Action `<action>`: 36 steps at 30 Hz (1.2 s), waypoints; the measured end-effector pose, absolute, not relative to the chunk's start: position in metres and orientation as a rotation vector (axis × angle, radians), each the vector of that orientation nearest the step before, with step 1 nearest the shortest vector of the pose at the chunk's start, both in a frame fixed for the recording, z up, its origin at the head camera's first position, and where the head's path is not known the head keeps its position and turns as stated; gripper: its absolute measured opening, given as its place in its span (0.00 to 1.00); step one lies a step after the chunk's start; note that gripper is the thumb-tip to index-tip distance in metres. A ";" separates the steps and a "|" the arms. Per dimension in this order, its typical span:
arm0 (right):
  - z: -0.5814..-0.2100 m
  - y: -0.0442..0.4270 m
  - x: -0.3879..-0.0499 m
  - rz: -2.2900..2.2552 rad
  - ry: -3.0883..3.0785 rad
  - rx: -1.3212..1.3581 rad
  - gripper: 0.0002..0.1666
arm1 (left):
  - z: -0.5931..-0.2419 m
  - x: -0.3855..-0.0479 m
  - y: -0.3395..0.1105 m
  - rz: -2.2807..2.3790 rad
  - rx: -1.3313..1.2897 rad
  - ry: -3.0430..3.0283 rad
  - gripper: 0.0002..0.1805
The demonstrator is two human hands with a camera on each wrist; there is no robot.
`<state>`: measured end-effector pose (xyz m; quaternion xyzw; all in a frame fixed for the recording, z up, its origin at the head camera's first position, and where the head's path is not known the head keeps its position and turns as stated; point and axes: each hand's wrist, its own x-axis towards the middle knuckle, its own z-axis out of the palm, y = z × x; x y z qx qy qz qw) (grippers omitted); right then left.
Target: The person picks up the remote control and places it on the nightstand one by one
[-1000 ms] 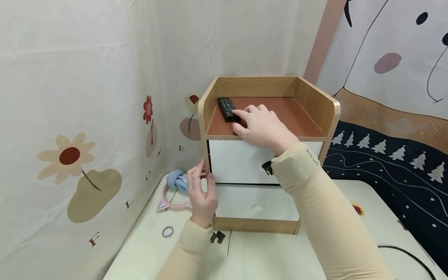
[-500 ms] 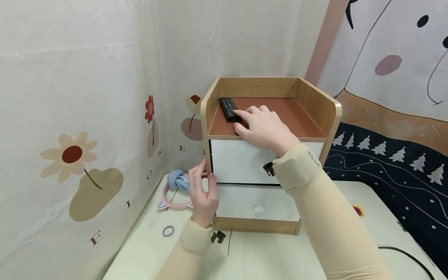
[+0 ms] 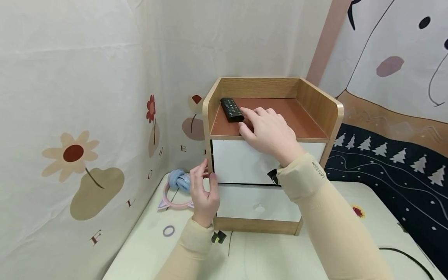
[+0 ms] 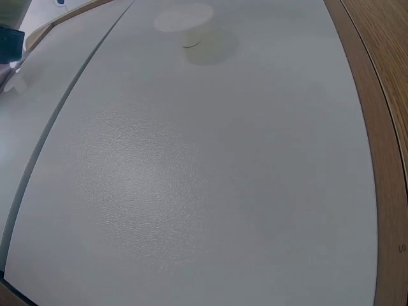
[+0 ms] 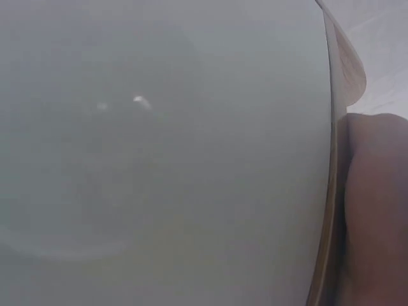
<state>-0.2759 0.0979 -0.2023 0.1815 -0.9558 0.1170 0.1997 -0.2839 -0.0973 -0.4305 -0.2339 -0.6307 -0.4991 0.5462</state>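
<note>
A black remote (image 3: pixel 231 110) lies on the brown top surface of a small wooden cabinet (image 3: pixel 259 88), near its left side wall. Just right of the remote is my right hand (image 3: pixel 267 132), fingers relaxed and gently bent, holding nothing. My left hand (image 3: pixel 204 193) rests against the cabinet's left edge with its fingers extended. Below the top are two white drawer fronts, an upper (image 3: pixel 245 161) and a lower one (image 3: pixel 255 202), both closed. The left wrist view shows a white drawer front (image 4: pixel 223 159) with a round knob. In the right wrist view, part of my right hand (image 5: pixel 379 204) appears beside the cabinet edge.
On the pale table (image 3: pixel 140 249), left of the cabinet, lie a pink headband (image 3: pixel 176 205) with a blue knotted piece (image 3: pixel 178 180) and a purple ring (image 3: pixel 168 231). A black cable (image 3: pixel 407 254) runs at the right. Printed cloth (image 3: pixel 105 77) hangs behind and to the left.
My right hand has moved slightly right, and its index finger has come off the remote. My left hand stays at the cabinet's edge. The head view has shifted slightly.
</note>
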 end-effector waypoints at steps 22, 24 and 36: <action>-0.276 0.116 -0.251 0.292 -1.972 0.544 0.37 | -0.431 -0.282 -0.098 -1.191 -0.531 -1.502 0.28; -0.279 0.119 -0.249 0.320 -1.973 0.561 0.40 | -0.431 -0.282 -0.098 -1.200 -0.524 -1.507 0.28; -0.314 0.149 -0.227 0.547 -1.871 0.700 0.40 | -0.432 -0.283 -0.095 -1.195 -0.525 -1.510 0.28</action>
